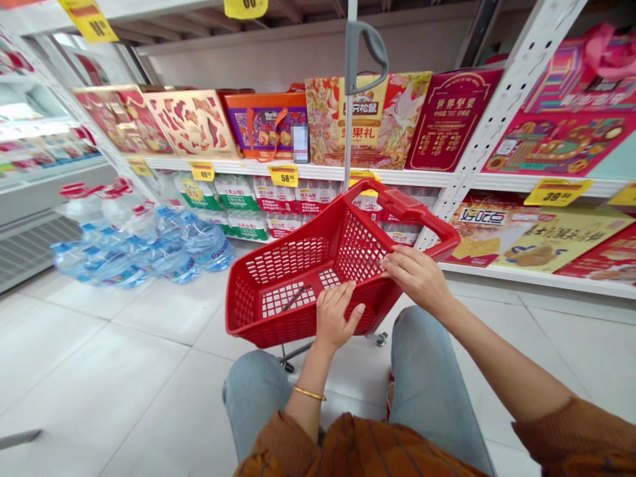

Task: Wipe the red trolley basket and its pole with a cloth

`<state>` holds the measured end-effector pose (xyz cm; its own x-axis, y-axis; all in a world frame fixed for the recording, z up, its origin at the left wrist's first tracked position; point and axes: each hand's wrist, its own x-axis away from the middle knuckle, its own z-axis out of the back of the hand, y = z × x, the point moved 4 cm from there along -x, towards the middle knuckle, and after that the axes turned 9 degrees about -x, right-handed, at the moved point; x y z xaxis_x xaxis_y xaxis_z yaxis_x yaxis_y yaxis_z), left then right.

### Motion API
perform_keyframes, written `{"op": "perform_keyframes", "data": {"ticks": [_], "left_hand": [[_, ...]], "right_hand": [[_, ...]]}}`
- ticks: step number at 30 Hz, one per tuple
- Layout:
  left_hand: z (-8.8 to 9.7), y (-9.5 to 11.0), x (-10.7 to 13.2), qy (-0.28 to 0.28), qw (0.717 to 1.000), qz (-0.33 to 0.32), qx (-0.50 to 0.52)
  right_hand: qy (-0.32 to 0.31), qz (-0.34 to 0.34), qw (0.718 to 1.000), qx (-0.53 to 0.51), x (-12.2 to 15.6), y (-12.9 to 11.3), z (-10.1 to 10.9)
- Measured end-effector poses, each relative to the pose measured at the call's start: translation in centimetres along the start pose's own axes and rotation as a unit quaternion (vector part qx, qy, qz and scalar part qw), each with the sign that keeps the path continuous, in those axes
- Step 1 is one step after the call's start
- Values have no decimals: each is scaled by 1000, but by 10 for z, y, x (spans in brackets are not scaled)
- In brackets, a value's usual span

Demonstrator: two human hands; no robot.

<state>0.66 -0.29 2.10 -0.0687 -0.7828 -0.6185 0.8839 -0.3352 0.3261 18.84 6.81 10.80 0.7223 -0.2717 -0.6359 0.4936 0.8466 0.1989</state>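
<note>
A red plastic shopping cart (293,341) with a lattice-walled basket stands in front of my knees. My left hand (338,315) is closed over its near rim, fingers on the inner side and thumb lower on the outside. Farther right, my right hand (417,275) grips the same rim close to the red handle (412,209), its fingertips over the edge. At the bottom of the basket shows a thin dark rod (297,298); I cannot tell whether it lies inside or beneath. Behind the cart rises a thin metal pole (348,152) with a grey loop grip (365,56).
Gift boxes (368,122) line the shelf ahead, above packs of bottled water (243,205) and yellow price tags (283,175). Large water bottles (144,255) stand on the tiled floor at left. A white perforated upright (497,119) and more boxes (541,235) are at right.
</note>
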Motion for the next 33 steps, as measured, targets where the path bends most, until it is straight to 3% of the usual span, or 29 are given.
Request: {"op": "perform_keyframes", "data": {"ticks": [5, 10, 14, 19, 33], "left_hand": [[1, 2, 0, 8, 1000, 0, 5], [0, 2, -1, 9, 1000, 2, 8], [-1, -1, 0, 18, 1000, 2, 8], [2, -3, 0, 51, 998, 7, 19], [13, -15, -1, 79, 996, 38, 26]], "right_hand": [[-61, 22, 998, -8, 1, -1, -1], [-70, 101, 992, -39, -5, -27, -15], [-65, 99, 993, -14, -6, -36, -27], [-75, 83, 994, -11, 0, -22, -23], [-78, 19, 997, 13, 15, 17, 16]]}}
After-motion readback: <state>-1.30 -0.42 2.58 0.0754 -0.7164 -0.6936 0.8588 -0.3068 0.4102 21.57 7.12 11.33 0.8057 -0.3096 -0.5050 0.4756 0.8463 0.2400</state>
